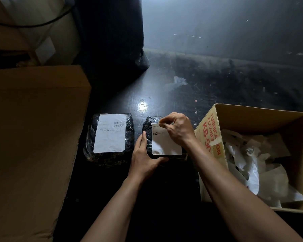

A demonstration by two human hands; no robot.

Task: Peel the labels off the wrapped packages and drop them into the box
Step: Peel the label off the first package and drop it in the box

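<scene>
Labels, smooth white rectangles, sit on two crinkly black-wrapped packages. Right hand [177,130] pinches the near label [165,144] at its top corner; left hand [143,158] lies open, bracing that package [148,135].

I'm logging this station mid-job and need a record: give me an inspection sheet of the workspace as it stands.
Surface: dark scuffed tabletop, with glare and small scraps of debris.
Job's things: left package, label fully stuck on; right package, its label lifting at the far edge; open box at right, holding crumpled peeled labels.
Clutter: closed carton at left; black bag behind.
Grippers: left hand steadies the right package's near left corner; right hand pinches the label's far edge.
Cables: one dark cable, top left.
Surroundings: dim room, pale object top left, details unclear.
</scene>
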